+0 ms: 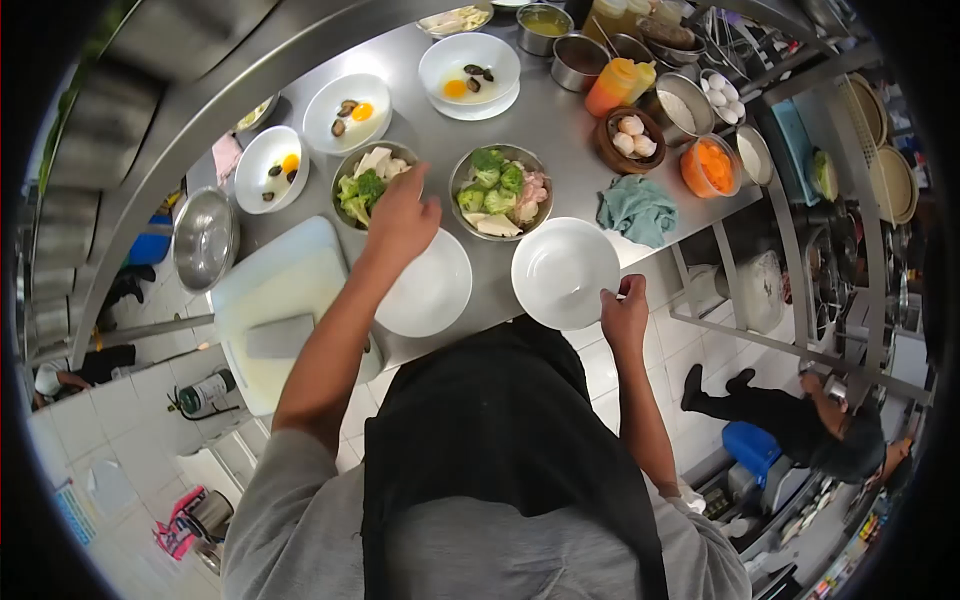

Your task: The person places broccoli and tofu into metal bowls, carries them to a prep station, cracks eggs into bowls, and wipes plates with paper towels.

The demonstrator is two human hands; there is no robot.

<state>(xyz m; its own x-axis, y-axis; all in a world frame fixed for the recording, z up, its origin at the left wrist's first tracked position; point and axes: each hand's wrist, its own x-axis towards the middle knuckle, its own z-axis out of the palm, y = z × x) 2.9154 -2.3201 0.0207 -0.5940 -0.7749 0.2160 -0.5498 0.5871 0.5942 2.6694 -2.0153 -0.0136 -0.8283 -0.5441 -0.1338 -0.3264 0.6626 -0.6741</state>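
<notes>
My left hand (403, 212) reaches over the right side of a metal bowl of broccoli and pale pieces (362, 190); its fingers are bent, and what they hold, if anything, is hidden. Below that wrist sits an empty white bowl (435, 290). My right hand (625, 300) pinches the right rim of another empty white bowl (566, 268) at the table's front edge. Between the hands stands a second metal bowl with broccoli, pale slices and pinkish meat (500, 192). Three white bowls (347, 112) farther back hold egg yolk and dark pieces.
A cutting board (275, 310) with a cleaver (280, 337) lies at left beside an empty metal bowl (205, 240). A green cloth (638, 210), sauce bottles (612, 88) and an orange-filled tub (710, 167) are at right. A person (830, 430) stands beyond the right side.
</notes>
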